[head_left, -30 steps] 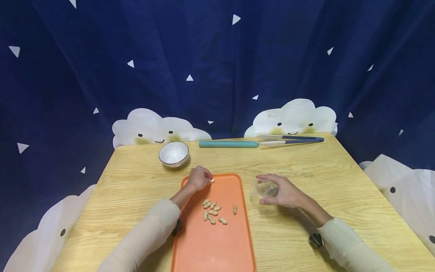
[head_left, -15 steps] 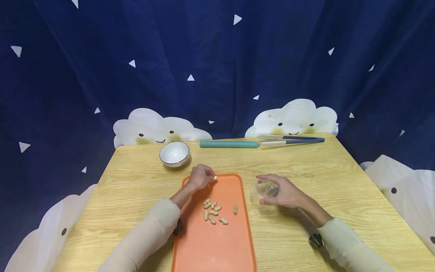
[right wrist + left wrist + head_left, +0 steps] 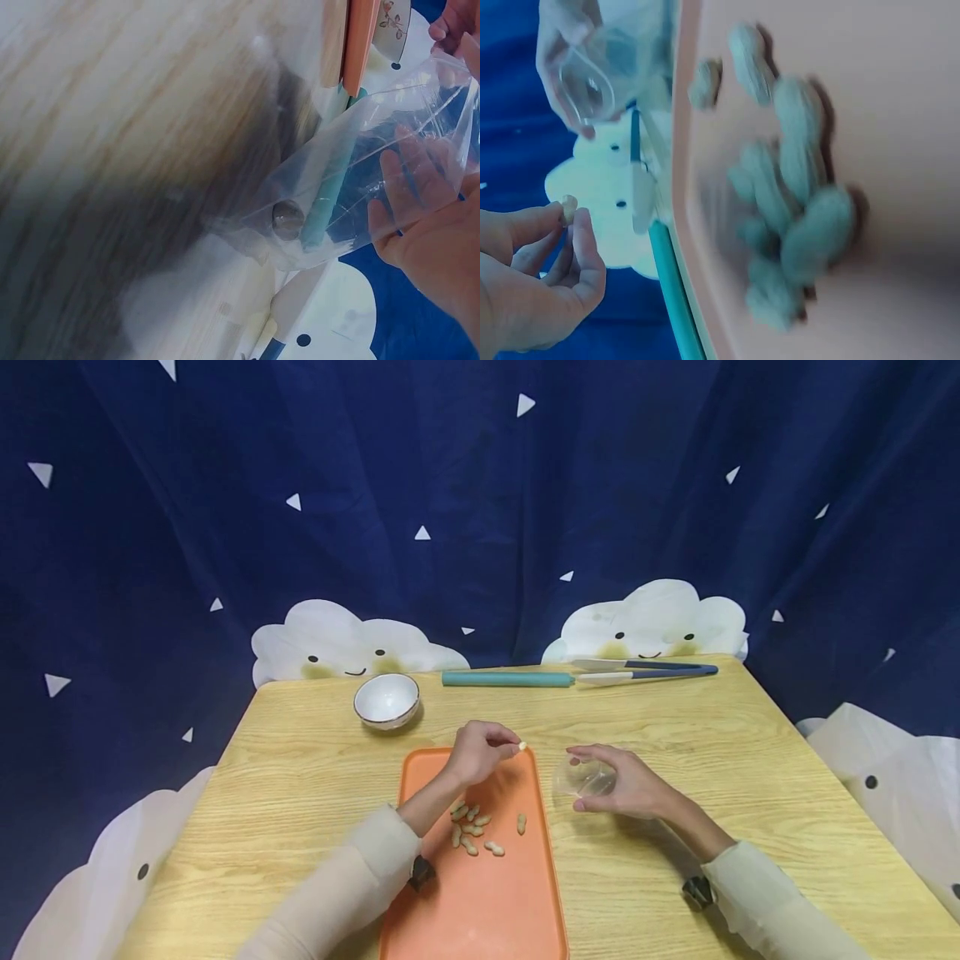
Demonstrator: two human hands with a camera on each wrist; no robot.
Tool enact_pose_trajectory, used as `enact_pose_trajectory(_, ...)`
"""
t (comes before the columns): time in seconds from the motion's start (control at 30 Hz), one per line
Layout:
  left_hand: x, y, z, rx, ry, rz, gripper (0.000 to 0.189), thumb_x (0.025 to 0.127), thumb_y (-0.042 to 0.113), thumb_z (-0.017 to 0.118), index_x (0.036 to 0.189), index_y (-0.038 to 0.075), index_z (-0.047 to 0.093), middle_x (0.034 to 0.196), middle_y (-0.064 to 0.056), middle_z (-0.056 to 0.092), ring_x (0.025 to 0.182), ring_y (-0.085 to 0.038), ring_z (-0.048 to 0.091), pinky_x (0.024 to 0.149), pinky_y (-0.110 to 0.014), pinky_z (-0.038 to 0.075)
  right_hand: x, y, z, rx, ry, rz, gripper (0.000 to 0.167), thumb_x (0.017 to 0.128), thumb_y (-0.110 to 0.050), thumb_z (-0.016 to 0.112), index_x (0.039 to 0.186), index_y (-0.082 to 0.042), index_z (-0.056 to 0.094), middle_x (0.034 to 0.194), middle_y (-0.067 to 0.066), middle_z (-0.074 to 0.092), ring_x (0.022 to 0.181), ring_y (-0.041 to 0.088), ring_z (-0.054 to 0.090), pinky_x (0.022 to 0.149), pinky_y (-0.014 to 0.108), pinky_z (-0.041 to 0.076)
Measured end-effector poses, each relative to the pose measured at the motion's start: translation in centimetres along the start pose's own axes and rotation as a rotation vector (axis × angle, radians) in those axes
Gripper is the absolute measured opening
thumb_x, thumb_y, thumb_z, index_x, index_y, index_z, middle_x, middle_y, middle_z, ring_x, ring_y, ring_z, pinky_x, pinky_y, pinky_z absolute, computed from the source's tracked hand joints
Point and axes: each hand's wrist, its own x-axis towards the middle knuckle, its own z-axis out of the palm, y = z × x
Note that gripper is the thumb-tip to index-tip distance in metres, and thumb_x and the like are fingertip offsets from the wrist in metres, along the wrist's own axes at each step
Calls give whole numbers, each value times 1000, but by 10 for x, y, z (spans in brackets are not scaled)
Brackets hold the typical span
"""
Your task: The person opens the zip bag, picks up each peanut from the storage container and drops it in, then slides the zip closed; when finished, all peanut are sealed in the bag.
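Note:
My left hand (image 3: 480, 753) pinches a small pale peanut (image 3: 568, 208) between thumb and fingertips, over the far right corner of the orange tray (image 3: 480, 910). Several unshelled peanuts (image 3: 470, 832) lie bunched in the middle of that tray, and a single one sits nearer its right edge. Just right of the tray, my right hand (image 3: 636, 787) grips a clear plastic bag (image 3: 322, 180), thumb and fingers curved around it. The bag's mouth gapes toward my left hand. In the right wrist view a dark round patch shows low in the bag.
A white bowl (image 3: 386, 700) with a dark rim stands at the back left of the wooden table (image 3: 300, 777). Along the back edge lie a teal rod (image 3: 506, 679) and blue-handled tongs with pale tips (image 3: 648, 673). A dark blue curtain (image 3: 480, 485) hangs behind.
My left hand, still pinching the peanut, has moved right from the tray's far left part to its far right corner, close to the bag. The right hand has stayed in place.

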Motion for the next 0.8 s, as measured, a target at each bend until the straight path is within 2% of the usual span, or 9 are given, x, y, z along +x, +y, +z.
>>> enact_pose_trajectory(0.1, -3, 6, 9, -57, -25, 5, 13, 87, 10, 68, 95, 3, 74, 89, -11, 73, 77, -20, 68, 65, -25, 53, 0, 0, 0, -5, -1, -1, 76, 71, -41, 82, 134, -12, 52, 119, 5, 65, 115, 32, 57, 96, 58, 42)
enact_pose_trajectory(0.17, -4, 10, 14, -92, -50, 19, 13, 87, 9, 68, 95, 2, 75, 89, -12, 73, 77, -21, 69, 66, -31, 55, 0, 0, 0, -11, 1, -4, 76, 70, -42, 82, 134, -13, 52, 119, 6, 65, 115, 32, 57, 96, 57, 42)
enact_pose_trajectory(0.33, -5, 18, 28, -163, -100, 38, 11, 84, 10, 71, 90, 3, 76, 88, -11, 74, 73, -15, 69, 72, -41, 57, 0, 0, 0, -20, 5, -8, 76, 70, -42, 82, 134, -11, 53, 119, 7, 66, 114, 31, 58, 95, 56, 43)
enact_pose_trajectory(0.57, -8, 25, 48, -172, -105, 69, 5, 81, 9, 74, 79, 6, 77, 74, -11, 73, 71, -33, 70, 65, -42, 57, 0, -3, -2, -22, 11, 7, 73, 71, -36, 83, 133, -12, 53, 120, 8, 64, 115, 33, 57, 95, 59, 42)
enact_pose_trajectory(0.7, -9, 24, 55, -170, -115, 83, 7, 81, 9, 74, 83, 3, 77, 81, -9, 74, 67, -18, 70, 63, -32, 57, 0, -3, -2, -21, 13, 3, 71, 71, -32, 83, 133, -10, 54, 120, 7, 64, 116, 33, 57, 95, 59, 43)
enact_pose_trajectory(0.8, -10, 23, 53, -158, -129, 77, 10, 81, 10, 74, 88, 3, 77, 86, -7, 75, 70, -7, 68, 64, -22, 55, 0, -2, -1, -25, 13, -6, 72, 72, -33, 82, 133, -9, 54, 120, 5, 65, 116, 33, 57, 94, 58, 43)
